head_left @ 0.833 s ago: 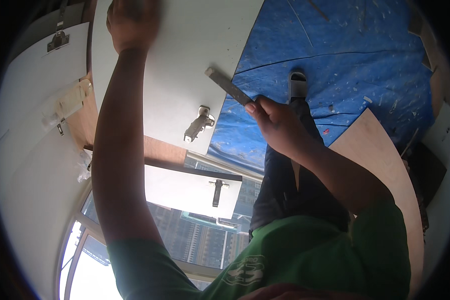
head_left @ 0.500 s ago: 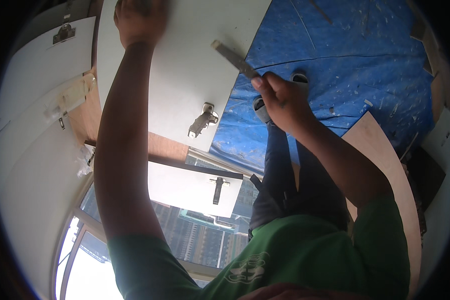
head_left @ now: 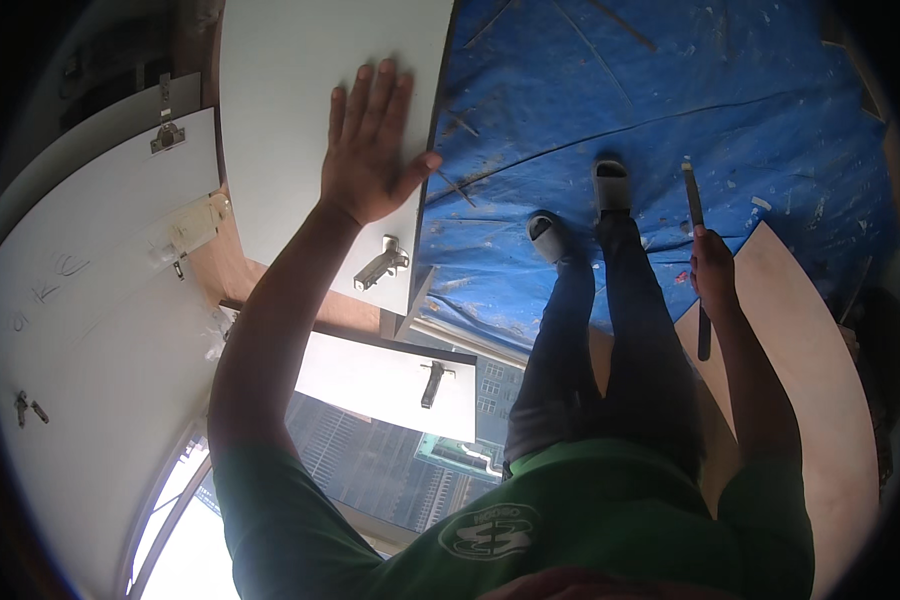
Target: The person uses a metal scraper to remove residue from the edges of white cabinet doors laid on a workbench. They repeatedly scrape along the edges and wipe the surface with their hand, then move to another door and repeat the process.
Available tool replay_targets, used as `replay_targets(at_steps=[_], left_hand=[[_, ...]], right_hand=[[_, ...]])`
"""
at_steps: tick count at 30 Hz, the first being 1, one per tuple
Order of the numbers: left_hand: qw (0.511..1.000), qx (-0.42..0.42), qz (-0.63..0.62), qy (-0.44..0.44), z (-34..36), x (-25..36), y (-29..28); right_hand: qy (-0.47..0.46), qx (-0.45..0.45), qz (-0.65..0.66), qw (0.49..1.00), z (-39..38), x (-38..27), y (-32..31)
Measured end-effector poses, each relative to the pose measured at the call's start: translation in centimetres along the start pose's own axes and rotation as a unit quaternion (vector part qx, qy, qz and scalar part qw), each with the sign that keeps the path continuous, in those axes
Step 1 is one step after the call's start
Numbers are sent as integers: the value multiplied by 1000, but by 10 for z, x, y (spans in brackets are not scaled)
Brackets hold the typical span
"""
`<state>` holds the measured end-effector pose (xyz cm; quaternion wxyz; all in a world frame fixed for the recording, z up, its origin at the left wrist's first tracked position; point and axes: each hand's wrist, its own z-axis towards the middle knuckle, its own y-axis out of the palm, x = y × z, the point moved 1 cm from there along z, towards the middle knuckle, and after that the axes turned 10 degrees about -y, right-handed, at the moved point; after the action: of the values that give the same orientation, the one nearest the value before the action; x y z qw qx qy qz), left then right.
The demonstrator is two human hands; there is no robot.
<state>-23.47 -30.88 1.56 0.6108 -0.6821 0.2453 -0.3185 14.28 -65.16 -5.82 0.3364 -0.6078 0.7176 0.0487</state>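
My left hand (head_left: 365,160) lies flat on a white cabinet door (head_left: 280,130), fingers spread, thumb across its right edge. Just below that hand, a metal hinge (head_left: 382,263) is fixed near the door's lower right corner. Away to the right, my right hand (head_left: 712,268) is closed round a long, flat, file-like tool (head_left: 694,195). One end of the tool points up with a paler tip, and its dark other end (head_left: 705,335) shows below the fist. It is held apart from the door.
A blue sheet (head_left: 550,110) with debris covers the floor under my slippers (head_left: 610,185). A curved pale wooden board (head_left: 780,330) lies at the right. Below the door is another white panel (head_left: 390,380) with a hinge, beside a window. More white doors (head_left: 100,200) stand left.
My left hand has come down and right across the door to its right edge. My right hand has swung away to the right with the tool, which now points up.
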Motion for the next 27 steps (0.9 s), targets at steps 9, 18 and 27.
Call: replay_targets(at_steps=[9,18,27], left_hand=[[984,-15,87,-154,158,47,11],[976,28,116,-182,231,52,19],[948,-170,233,-133,-9,123,17]], right_hand=[[38,19,21,999,9,92,-58],[17,27,4,999,15,121,-86],[-74,24,-67,995,15,169,-117]])
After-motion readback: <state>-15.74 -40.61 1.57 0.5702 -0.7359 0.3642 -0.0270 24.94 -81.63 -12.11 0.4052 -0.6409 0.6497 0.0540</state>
